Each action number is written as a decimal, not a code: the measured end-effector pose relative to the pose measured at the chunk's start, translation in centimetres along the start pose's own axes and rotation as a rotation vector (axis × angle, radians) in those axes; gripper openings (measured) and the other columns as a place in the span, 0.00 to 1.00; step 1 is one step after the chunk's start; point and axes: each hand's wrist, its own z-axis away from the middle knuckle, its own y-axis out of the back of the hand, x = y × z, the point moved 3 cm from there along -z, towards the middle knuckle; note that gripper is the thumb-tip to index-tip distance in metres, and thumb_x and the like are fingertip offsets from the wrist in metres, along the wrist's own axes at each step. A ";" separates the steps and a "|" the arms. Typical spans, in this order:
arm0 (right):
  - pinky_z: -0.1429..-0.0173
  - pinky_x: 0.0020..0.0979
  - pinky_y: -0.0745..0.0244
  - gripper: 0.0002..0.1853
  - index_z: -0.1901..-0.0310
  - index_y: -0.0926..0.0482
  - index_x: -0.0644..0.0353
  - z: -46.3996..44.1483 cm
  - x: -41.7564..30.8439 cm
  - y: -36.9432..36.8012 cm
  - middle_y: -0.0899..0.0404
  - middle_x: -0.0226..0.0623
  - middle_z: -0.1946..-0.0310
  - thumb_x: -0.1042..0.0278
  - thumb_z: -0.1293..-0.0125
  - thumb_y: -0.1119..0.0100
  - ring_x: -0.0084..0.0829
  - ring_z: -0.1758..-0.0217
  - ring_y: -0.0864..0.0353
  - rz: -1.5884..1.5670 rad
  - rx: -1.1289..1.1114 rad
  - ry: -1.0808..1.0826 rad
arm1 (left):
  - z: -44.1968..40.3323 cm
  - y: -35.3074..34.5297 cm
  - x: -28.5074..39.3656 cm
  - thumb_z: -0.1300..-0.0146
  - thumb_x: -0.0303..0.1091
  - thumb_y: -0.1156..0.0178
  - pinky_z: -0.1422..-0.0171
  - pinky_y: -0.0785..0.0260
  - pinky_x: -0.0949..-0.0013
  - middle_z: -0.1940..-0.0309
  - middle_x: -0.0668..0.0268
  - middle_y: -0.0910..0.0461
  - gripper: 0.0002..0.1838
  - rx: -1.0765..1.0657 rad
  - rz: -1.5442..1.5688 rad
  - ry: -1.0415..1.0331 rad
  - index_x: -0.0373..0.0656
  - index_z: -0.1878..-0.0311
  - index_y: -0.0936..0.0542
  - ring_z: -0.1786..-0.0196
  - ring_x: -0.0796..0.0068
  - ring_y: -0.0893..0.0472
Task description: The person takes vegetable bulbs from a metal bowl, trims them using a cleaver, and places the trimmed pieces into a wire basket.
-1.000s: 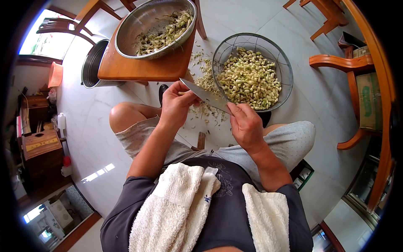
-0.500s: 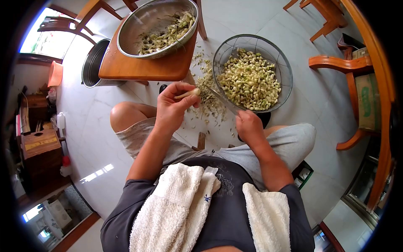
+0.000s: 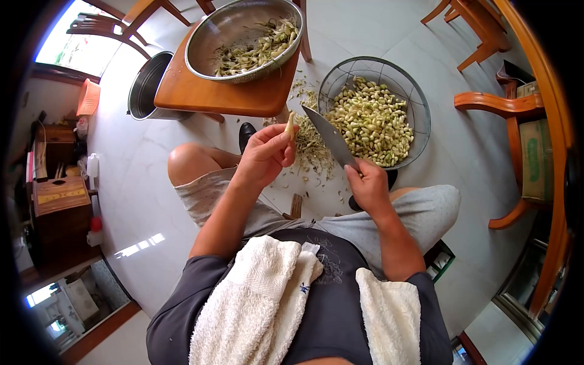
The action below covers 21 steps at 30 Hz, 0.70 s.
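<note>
Between the thumb and fingers of my left hand (image 3: 266, 157) is a small pale bulb (image 3: 290, 124), like a little onion, held upright. My right hand (image 3: 370, 188) is closed around the handle of a wide-bladed kitchen knife (image 3: 333, 137). The blade points up and left, its tip a little apart from the bulb. Just beyond the knife, a round wire-mesh basket (image 3: 424, 97) on the floor holds a heap of trimmed bulbs (image 3: 372, 125). A metal colander (image 3: 204, 45) with untrimmed, stringy bulbs (image 3: 267, 48) rests on a wooden chair seat (image 3: 182, 94).
Dry trimmings (image 3: 313, 146) litter the floor between chair and basket. A metal bucket (image 3: 143, 91) stands left of the chair. Wooden furniture (image 3: 502, 103) lines the right side. White towels (image 3: 249, 292) hang over my chest.
The knife has turned so its broad face shows, and its tip has moved away from the bulb. My left hand has tilted the bulb from sideways to upright. The view has shifted slightly.
</note>
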 end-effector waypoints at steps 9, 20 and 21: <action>0.64 0.36 0.28 0.14 0.55 0.21 0.60 0.5 -2.0 0.7 0.24 0.41 0.68 0.77 0.44 0.42 0.42 0.69 0.23 0.062 0.103 0.225 | 0.1 -0.4 -0.5 0.39 0.31 0.37 0.78 0.41 0.81 0.78 0.71 0.24 0.11 0.266 -0.544 -0.020 0.33 0.59 0.20 0.81 0.86 0.31; 0.62 0.34 0.26 0.17 0.53 0.22 0.64 0.4 -2.6 0.2 0.24 0.42 0.66 0.81 0.47 0.44 0.41 0.66 0.22 0.235 0.038 0.342 | -0.1 -0.2 -1.1 0.42 0.31 0.36 0.73 0.37 0.81 0.79 0.73 0.22 0.09 0.327 -0.905 -0.132 0.33 0.69 0.20 0.76 0.90 0.30; 0.62 0.34 0.26 0.17 0.53 0.22 0.64 0.5 -2.6 0.1 0.24 0.43 0.66 0.81 0.47 0.44 0.41 0.66 0.22 0.238 0.034 0.345 | -0.1 -0.1 -1.1 0.42 0.31 0.36 0.73 0.37 0.81 0.79 0.73 0.23 0.09 0.333 -0.919 -0.148 0.33 0.69 0.20 0.76 0.90 0.30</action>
